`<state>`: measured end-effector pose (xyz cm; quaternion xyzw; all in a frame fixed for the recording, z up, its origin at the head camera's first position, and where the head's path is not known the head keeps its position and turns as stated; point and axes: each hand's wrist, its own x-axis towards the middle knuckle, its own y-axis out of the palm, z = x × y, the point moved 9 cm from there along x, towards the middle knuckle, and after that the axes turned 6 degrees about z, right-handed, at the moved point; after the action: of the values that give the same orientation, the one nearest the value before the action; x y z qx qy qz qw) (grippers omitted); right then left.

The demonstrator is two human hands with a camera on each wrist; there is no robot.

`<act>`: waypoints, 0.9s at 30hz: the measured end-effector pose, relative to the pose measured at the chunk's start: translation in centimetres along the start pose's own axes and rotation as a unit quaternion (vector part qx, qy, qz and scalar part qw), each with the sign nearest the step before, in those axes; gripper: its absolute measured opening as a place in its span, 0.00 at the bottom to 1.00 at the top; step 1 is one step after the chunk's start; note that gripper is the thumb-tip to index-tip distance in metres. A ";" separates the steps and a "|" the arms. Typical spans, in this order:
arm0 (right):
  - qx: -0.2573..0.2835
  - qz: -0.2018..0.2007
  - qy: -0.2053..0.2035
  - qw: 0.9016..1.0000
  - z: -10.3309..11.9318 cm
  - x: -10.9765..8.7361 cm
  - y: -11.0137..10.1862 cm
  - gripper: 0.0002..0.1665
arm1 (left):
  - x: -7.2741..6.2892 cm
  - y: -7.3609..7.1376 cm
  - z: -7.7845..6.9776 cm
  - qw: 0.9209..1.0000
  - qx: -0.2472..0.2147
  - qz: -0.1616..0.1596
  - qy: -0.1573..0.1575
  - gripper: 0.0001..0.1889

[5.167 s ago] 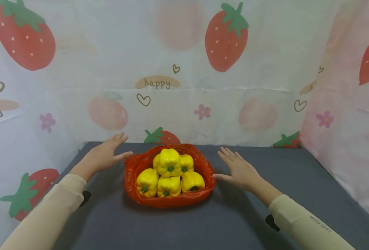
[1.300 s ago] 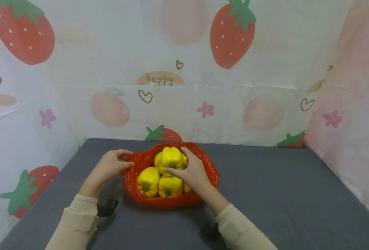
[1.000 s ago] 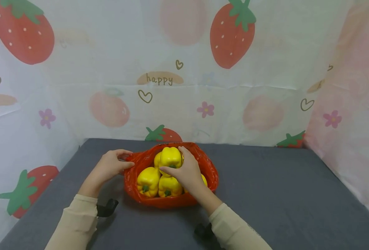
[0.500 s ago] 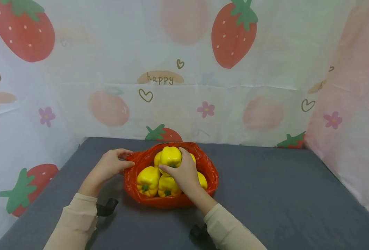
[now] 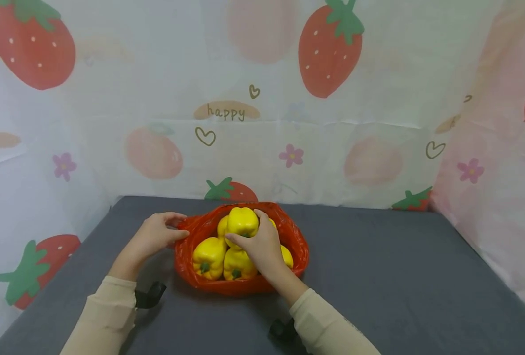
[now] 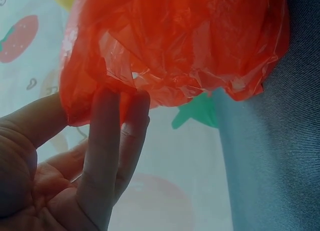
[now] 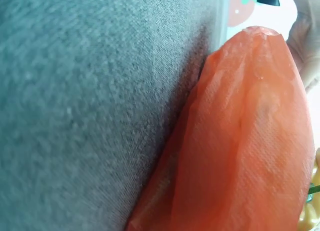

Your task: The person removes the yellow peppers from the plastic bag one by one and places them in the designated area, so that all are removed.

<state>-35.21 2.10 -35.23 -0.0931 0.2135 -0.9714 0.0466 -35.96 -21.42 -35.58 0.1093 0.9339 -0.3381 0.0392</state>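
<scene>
A red plastic bag point(image 5: 299, 246) stands with its mouth rolled wide, filled with several yellow bell peppers point(image 5: 209, 254). My left hand point(image 5: 149, 236) pinches the gathered left edge of the bag; in the left wrist view, thumb and fingers of this left hand point(image 6: 95, 166) close on the red plastic point(image 6: 190, 36). My right hand point(image 5: 264, 246) reaches over the bag and grips the topmost bell pepper point(image 5: 242, 219), thumb in front and fingers at its right side. That hand covers part of the peppers behind it. The right wrist view shows mostly the bag's side point(image 7: 245, 141).
A dark grey cloth-covered table point(image 5: 400, 276) lies under the bag. Behind it and at both sides hang white sheets point(image 5: 324, 172) printed with strawberries. Black straps with small devices point(image 5: 151, 295) sit at both wrists.
Both hands were spread on either side of the bag. The left has since taken its left edge; the right has come in over the peppers and closed round the top one, which stays in place.
</scene>
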 end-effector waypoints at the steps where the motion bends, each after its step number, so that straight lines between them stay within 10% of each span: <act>1: 0.001 -0.002 0.000 1.000 0.0 -0.1 -0.1 0.50 | 0.0 0.0 0.0 1.000 0.001 0.000 0.000 0.29; 27: -0.036 -0.018 -0.043 0.998 0.2 -0.9 -4.2 0.50 | -0.1 -0.4 -0.2 1.000 0.012 -0.018 0.009 0.26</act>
<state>-34.51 5.88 -33.39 -0.1404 0.2444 -0.9588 0.0347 -35.91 -21.61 -35.21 0.0964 0.9319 -0.3488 0.0234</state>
